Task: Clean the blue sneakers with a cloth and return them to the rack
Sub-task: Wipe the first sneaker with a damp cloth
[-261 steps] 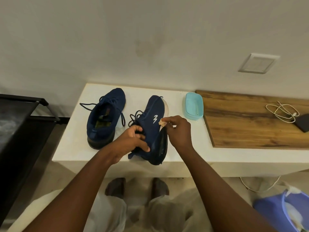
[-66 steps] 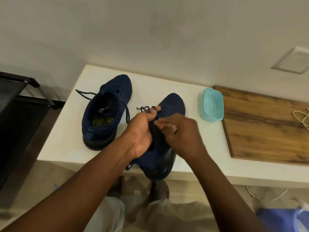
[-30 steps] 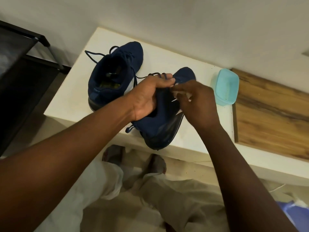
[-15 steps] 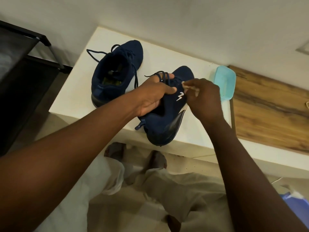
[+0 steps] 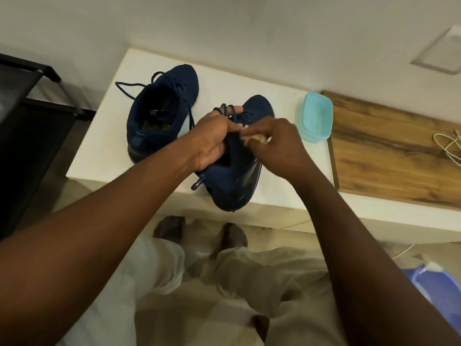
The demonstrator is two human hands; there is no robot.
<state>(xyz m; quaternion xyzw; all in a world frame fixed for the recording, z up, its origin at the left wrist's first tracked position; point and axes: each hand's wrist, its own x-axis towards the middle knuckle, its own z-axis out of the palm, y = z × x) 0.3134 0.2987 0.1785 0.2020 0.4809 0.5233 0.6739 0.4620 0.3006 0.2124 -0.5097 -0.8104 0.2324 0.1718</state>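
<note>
Two dark blue sneakers are on a white table (image 5: 99, 136). The left sneaker (image 5: 162, 106) stands upright with loose laces. The right sneaker (image 5: 234, 181) is tilted on its side, heel over the front edge. My left hand (image 5: 212, 138) grips its collar and tongue, laces looped over my fingers. My right hand (image 5: 274, 146) pinches a small pale cloth (image 5: 252, 137) against the shoe's upper side near the laces. Most of the cloth is hidden by my fingers.
A light blue plastic tub (image 5: 315, 119) sits right of the shoes, beside a wooden board (image 5: 389, 151) with a white cable (image 5: 449, 146). A black rack (image 5: 27, 116) stands at the left. A purple-blue bucket (image 5: 439, 288) is on the floor at lower right.
My right hand has slid the cloth back from the shoe's side toward the collar, covering the white logo. The left hand keeps its grip. The camera has tilted up slightly.
</note>
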